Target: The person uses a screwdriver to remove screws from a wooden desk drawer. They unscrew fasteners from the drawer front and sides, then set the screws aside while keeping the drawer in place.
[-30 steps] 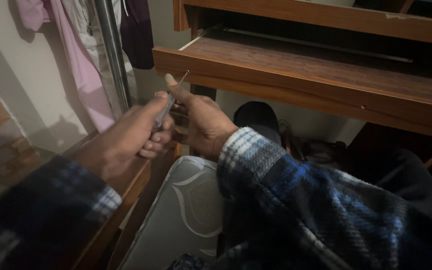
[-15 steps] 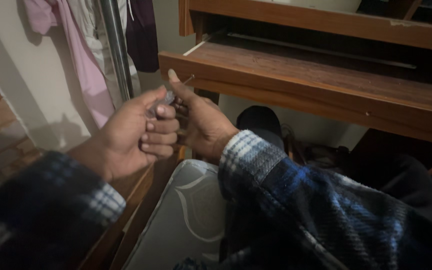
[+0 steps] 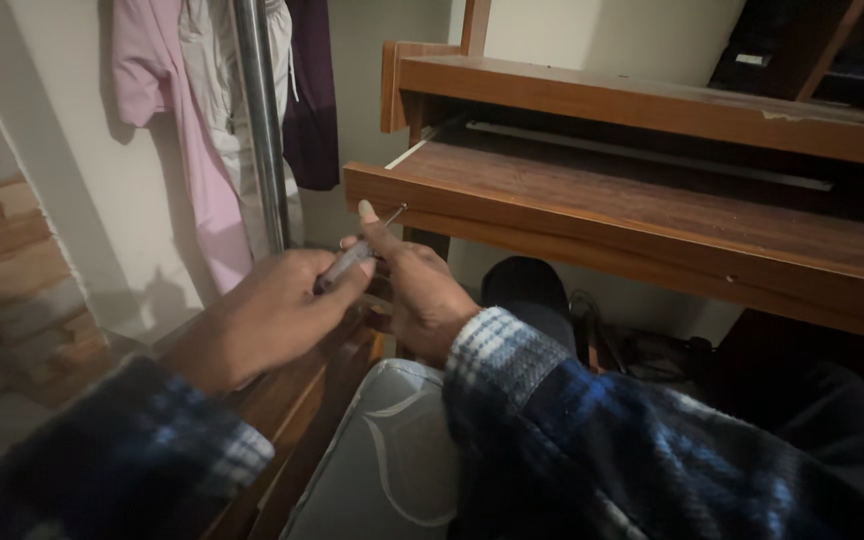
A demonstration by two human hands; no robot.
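Both hands lower than half a second ago, left hand and right hand still clamped together on a screwdriver, tip nearing the desk edge.

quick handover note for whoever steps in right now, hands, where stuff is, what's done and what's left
Left hand: closed around the handle of a small screwdriver.
Right hand: touching the tool near its front, thumb up beside the thin metal shaft.
Where: both hands meet in the air just below the front left corner of the pulled-out wooden tray of the desk; the tip points at that corner but is not clearly touching it. A grey cushion lies below.
Done: tool gripped with both hands.
Left: tip not yet on the wood.
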